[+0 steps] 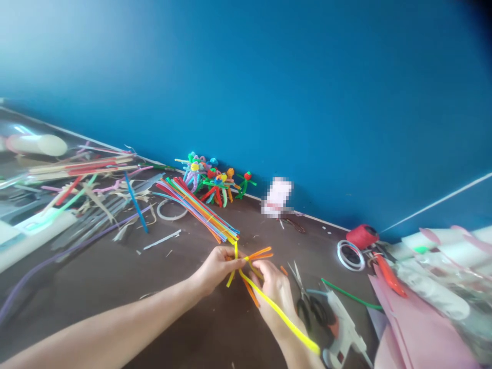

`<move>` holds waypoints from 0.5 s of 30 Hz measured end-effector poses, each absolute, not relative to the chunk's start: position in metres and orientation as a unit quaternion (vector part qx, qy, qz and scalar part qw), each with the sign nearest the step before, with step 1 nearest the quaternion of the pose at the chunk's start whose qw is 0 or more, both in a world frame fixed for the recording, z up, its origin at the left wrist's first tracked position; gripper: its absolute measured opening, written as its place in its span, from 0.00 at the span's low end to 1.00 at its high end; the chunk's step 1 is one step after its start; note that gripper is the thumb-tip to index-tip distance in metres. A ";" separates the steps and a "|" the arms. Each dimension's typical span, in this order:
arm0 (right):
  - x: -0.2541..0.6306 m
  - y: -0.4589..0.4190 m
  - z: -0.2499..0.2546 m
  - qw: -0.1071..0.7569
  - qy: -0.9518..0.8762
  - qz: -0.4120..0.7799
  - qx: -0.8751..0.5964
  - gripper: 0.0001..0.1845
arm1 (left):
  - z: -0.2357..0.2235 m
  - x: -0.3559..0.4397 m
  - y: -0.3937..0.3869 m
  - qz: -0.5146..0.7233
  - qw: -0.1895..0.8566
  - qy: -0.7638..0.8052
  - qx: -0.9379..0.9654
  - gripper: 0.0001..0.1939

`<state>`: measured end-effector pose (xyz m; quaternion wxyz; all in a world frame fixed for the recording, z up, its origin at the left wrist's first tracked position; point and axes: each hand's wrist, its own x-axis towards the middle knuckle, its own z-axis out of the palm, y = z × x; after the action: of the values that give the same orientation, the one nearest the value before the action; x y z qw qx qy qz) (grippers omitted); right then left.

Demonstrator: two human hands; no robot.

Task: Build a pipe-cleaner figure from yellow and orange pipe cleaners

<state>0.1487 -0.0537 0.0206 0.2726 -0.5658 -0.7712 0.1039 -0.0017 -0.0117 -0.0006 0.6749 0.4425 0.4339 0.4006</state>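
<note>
One yellow pipe cleaner [284, 316] runs between the hands [273, 283], across the right.

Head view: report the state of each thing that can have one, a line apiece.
Left hand: pinching the crossed stems
Right hand: fingers curled at the crossing, grip partly hidden
Yellow stem: bent, long end trailing across the right hand
Orange stems: crossed with the yellow
Stem bundle: straight, gathered
Scissors: lying, blades slightly apart
Glue gun: lying, unheld
Green stem: loose, unheld
</note>
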 end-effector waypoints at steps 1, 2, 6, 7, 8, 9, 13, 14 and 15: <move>0.149 -0.054 0.021 0.254 -0.783 0.067 -0.564 0.09 | -0.001 -0.001 -0.013 0.403 0.654 0.445 0.461 0.13; 0.149 -0.055 0.020 0.234 -0.792 0.033 -0.563 0.10 | -0.002 -0.001 -0.013 0.406 0.634 0.453 0.478 0.13; 0.150 -0.056 0.020 0.178 -0.813 -0.061 -0.552 0.10 | -0.006 -0.001 -0.014 0.412 0.555 0.469 0.550 0.11; 0.150 -0.056 0.021 0.173 -0.817 -0.077 -0.545 0.10 | -0.005 -0.002 -0.014 0.408 0.529 0.472 0.576 0.10; 0.150 -0.057 0.022 0.172 -0.819 -0.091 -0.539 0.10 | -0.005 -0.003 -0.014 0.402 0.498 0.474 0.605 0.09; 0.151 -0.057 0.024 0.173 -0.821 -0.102 -0.534 0.10 | -0.003 -0.004 -0.014 0.395 0.464 0.475 0.634 0.08; 0.150 -0.062 0.037 0.182 -0.827 -0.094 -0.524 0.10 | 0.005 -0.008 -0.016 0.372 0.354 0.456 0.727 0.09; 0.150 -0.064 0.041 0.180 -0.827 -0.080 -0.527 0.10 | 0.007 -0.009 -0.016 0.369 0.345 0.441 0.742 0.09; 0.150 -0.066 0.045 0.177 -0.826 -0.065 -0.531 0.10 | 0.009 -0.010 -0.017 0.364 0.342 0.422 0.756 0.08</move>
<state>0.1497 -0.0655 0.0450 0.1769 -0.5314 -0.8259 -0.0646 -0.0099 -0.0167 0.0093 0.3421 0.7563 0.4219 0.3645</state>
